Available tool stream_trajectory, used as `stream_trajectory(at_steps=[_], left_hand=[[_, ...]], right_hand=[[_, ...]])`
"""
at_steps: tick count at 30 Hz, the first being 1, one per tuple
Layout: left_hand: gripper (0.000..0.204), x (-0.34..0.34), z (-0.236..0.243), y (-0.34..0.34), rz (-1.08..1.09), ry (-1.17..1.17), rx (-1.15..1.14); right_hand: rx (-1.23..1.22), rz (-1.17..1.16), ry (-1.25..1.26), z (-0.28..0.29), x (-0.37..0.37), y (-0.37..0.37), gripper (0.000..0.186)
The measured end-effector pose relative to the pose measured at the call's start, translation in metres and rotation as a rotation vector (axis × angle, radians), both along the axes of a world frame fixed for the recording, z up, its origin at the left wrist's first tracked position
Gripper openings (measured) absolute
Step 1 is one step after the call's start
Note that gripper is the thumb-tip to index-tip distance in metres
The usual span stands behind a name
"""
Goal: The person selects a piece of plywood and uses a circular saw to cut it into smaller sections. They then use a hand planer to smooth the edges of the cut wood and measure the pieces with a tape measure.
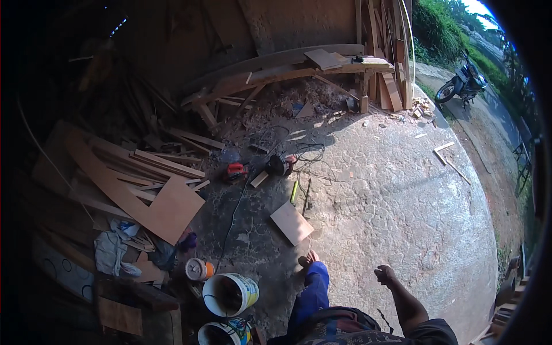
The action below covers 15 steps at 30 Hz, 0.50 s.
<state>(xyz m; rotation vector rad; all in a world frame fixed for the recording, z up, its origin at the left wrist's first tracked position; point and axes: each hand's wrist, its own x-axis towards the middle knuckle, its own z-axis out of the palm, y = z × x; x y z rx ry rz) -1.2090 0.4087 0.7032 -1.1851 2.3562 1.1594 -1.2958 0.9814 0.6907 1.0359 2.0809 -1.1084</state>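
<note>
My right hand (385, 275) is held out over the pale cracked concrete floor (414, 218), its fingers curled closed; I cannot make out anything inside them. My left hand is out of view. Below me shows my bare foot (312, 258) in blue trousers, beside a square plywood piece (292, 222). Beyond that piece lie a yellow-green bar (294, 192), a thin dark bar (307, 197), a red power tool (235, 171) and a dark power tool (280, 165) among cables.
Plywood offcuts (172, 207) and timber are heaped left. Two white buckets (247, 292) and a small orange-banded pail (195, 268) stand left of my leg. A rough wooden bench (276, 75) lines the back wall. A motorcycle (463, 83) stands outside, right.
</note>
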Motion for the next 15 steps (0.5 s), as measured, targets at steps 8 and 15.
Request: stream_trajectory(at_steps=[8, 15], left_hand=[[0.049, -0.229, -0.013, 0.066, -0.092, 0.019, 0.086], [0.049, -0.355, 0.002, 0.088, 0.024, 0.027, 0.069]], right_hand=[[-0.296, -0.263, -0.26, -0.026, -0.022, 0.046, 0.026], [-0.171, -0.031, 0.047, -0.04, -0.244, 0.075, 0.032]])
